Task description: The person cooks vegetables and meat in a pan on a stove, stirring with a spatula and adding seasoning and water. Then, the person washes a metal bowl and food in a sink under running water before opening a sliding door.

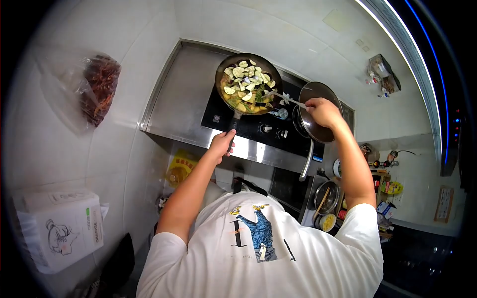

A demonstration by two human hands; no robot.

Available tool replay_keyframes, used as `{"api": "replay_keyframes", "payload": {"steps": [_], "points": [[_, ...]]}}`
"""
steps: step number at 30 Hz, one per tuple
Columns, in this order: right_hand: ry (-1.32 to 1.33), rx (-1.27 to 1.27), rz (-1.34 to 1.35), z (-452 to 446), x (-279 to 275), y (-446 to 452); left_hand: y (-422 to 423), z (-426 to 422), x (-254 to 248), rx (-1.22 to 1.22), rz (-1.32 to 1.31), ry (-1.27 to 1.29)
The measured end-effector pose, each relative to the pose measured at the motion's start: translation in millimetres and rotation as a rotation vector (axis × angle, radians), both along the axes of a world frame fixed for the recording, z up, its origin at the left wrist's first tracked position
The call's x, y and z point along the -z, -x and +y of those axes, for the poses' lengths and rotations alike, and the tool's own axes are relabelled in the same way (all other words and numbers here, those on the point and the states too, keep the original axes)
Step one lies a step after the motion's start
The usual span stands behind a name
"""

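A dark frying pan [218, 82] sits on the left part of the black gas stove [248, 130], filled with pieces of sliced eggplant [243, 74] and some green bits in a yellowish sauce. My left hand [221, 145] is closed around the pan's black handle [232, 130]. In my right hand [323, 112] is the handle of a light grey spatula [293, 101], which reaches left to the pan's right side. Its far end is among the food and hard to make out. Below my right hand is a second pan with a dark lid [318, 130] and a metal handle [307, 161].
Steel counter [171, 99] lies left of the stove, against a tiled wall. A bag of dried red chillies [101, 89] hangs at left, above a tissue pack [64, 231]. At right are a metal bowl [326, 196] and a shelf of bottles and packets [380, 191].
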State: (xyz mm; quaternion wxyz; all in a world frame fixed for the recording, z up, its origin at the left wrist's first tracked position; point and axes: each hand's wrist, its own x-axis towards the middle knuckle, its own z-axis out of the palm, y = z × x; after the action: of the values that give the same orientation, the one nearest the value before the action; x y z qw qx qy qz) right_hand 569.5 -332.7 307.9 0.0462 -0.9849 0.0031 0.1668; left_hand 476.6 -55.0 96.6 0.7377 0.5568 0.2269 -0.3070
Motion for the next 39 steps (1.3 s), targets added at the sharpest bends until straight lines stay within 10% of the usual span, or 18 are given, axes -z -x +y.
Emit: {"api": "replay_keyframes", "payload": {"steps": [32, 39], "points": [[-0.450, 0.035, 0.084, -8.0, 7.0, -2.6, 1.2, 4.1, 4.5, 0.007, 0.011, 0.050], [0.040, -0.172, -0.332, 15.4, 28.6, -39.0, 2.0, 1.7, 6.8, -0.011, -0.006, 0.040]]}}
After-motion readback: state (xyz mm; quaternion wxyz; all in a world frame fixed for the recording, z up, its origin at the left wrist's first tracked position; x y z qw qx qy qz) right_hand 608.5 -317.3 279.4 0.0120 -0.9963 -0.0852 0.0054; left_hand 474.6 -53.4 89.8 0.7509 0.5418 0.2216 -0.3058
